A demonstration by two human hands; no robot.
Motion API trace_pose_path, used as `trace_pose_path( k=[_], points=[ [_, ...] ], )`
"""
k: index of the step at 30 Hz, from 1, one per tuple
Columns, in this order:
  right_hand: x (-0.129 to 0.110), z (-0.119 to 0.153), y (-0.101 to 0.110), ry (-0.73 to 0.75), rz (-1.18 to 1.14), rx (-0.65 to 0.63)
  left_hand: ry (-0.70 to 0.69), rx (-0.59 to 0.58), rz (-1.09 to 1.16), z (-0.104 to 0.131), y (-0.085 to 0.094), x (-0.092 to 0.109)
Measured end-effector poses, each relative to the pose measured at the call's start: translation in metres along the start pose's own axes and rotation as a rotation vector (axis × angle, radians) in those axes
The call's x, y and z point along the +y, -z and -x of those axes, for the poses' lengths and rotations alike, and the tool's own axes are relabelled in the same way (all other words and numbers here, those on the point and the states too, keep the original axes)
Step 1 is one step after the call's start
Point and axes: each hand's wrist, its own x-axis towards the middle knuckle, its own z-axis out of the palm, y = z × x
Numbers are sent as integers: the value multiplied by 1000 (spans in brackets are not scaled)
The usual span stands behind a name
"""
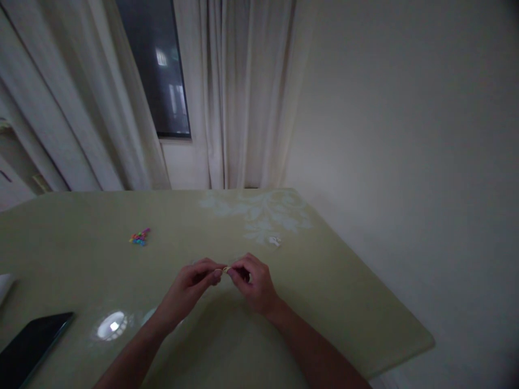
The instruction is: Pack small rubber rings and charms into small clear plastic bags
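Note:
A small, thin, yellowish loop or string (226,269) spans the short gap between my two hands, just above the table. My left hand (193,283) pinches its left end between thumb and fingertips. From the other side, my right hand (252,281) pinches it the same way, with the other fingers curled. The fingertips hide part of the piece, and its exact shape is too small to make out. Beyond my right hand, a small whitish piece (274,241) lies on the table.
The pale green table (344,302) has a floral pattern at its far side. A pile of small colourful pieces (140,236) lies at the left. A dark flat device (34,346) rests at the near left, with a white object (5,284) beyond it. Curtains and a wall stand behind.

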Motion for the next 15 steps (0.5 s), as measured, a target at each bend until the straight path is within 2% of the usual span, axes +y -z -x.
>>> trace_pose_path(
  k=[4, 6, 15],
  points=[
    [-1, 1, 0, 13, -11, -35, 80, 174, -42, 0, -5, -9],
    [-1, 1, -1, 22, -1, -48, 61, 201, -46, 1, -8, -11],
    [3, 1, -1, 9, 14, -4, 8, 38, 41, 6, -13, -3]
  ],
)
